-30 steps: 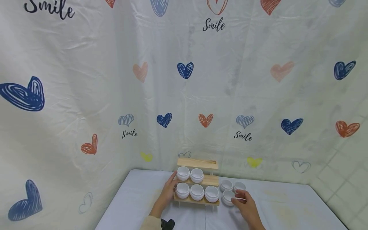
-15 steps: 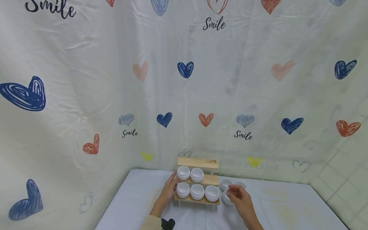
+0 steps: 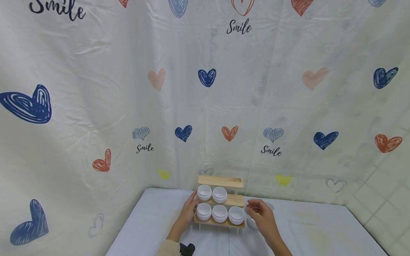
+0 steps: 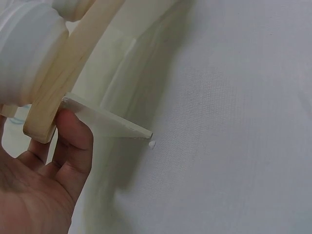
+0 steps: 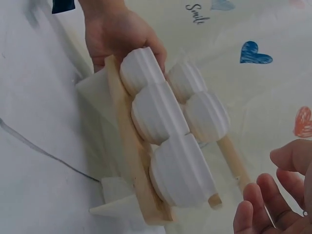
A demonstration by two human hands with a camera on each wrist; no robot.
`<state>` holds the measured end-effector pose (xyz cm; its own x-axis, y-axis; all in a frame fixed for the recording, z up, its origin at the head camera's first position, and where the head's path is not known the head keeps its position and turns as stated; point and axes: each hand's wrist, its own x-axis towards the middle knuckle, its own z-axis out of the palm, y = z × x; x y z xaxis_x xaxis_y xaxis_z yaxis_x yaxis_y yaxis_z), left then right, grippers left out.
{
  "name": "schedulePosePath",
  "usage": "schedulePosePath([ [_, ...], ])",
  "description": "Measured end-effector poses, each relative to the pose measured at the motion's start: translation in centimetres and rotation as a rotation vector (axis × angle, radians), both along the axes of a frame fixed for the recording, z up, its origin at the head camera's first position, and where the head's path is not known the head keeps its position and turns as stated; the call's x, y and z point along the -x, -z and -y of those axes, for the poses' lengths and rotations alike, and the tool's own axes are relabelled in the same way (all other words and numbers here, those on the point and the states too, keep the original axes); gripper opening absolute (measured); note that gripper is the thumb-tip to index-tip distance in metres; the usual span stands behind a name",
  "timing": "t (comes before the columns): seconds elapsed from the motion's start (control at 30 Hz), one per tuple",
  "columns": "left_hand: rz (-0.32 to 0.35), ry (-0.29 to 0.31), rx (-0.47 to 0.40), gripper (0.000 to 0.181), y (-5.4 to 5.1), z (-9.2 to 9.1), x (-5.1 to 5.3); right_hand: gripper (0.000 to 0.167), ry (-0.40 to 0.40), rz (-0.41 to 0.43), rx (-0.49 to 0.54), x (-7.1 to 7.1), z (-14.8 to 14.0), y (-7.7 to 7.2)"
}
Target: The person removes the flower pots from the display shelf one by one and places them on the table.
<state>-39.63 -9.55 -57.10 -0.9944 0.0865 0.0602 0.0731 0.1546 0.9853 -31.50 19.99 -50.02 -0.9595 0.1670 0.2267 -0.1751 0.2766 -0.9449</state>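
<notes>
A tiered wooden display stand with pale legs stands on the table. Three white cups line its lowest board, and two more white cups sit on the middle board's left part. My left hand holds the stand's left side; its thumb and fingers grip the board end in the left wrist view. Just right of the stand, my right hand hovers over loose cups, partly covering a white cup. Its fingers are bent loosely, with nothing visible between them.
Behind the right hand a further cup shows partly on the white-covered table. The stand's top board bears no cups. A curtain printed with hearts hangs close behind the table.
My right hand has moved left and slightly away from me, from the loose cups' right side to over them, hiding the back-left one. The left hand stays on the stand.
</notes>
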Motion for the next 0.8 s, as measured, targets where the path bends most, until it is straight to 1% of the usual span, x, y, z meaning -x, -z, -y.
schedulePosePath([
  [0.13, -0.001, 0.005, -0.007, 0.061, -0.1, -0.1, -0.1, 0.029, -0.026, -0.014, -0.019, 0.4, 0.5, -0.7],
  [0.37, 0.005, 0.0, -0.01, 0.062, 0.0, 0.0, 0.0, 0.029, -0.073, 0.001, -0.078, 1.5, 1.4, -1.7],
  [0.5, -0.011, -0.003, -0.007, 0.062, 0.1, 0.1, 0.0, 0.034, -0.11, 0.007, -0.094, 2.3, 1.9, -2.0],
  [0.67, -0.008, 0.001, -0.01, 0.062, 0.1, 0.1, 0.0, 0.041, -0.153, 0.015, -0.095, 3.0, 2.7, -2.5],
  [0.8, -0.004, 0.004, -0.013, 0.063, 0.0, 0.0, -0.1, 0.042, -0.162, 0.02, -0.123, 3.5, 3.2, -2.8],
])
